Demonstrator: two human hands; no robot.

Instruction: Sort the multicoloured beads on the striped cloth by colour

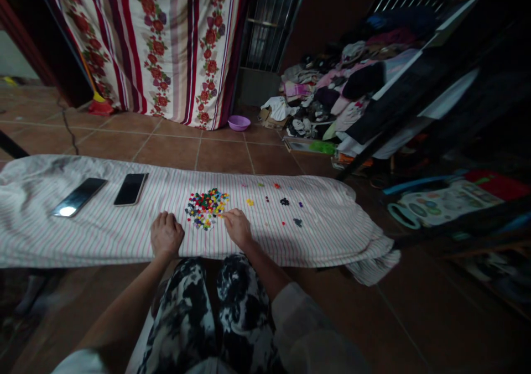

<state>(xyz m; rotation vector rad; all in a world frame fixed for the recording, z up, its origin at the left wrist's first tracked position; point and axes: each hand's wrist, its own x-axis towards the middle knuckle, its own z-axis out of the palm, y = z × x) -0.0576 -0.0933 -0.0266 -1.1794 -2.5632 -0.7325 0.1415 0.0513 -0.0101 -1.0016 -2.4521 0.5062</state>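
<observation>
A pile of small multicoloured beads or pieces (206, 203) lies on the striped cloth (327, 241); their exact kind is too small to tell. At the pile's right edge is my right hand (238, 227), its thumb and fingers pinched together; whatever they hold is too small to make out. My left hand (166, 234) rests on the cloth left of the pile, loosely closed in a fist. Right of my right hand lie small groups sorted by colour: yellow pieces (249, 202), black pieces (284, 201), dark grey pieces (297, 222) and orange-red pieces (277, 186).
Two phones, a dark one with a glare (81, 197) and another (130, 189), lie at the left of the cloth. Beyond are a floral curtain (166, 47), a purple basin (239, 123) and a heap of clothes (323, 92). A colourful toy-like board (435, 203) is at right.
</observation>
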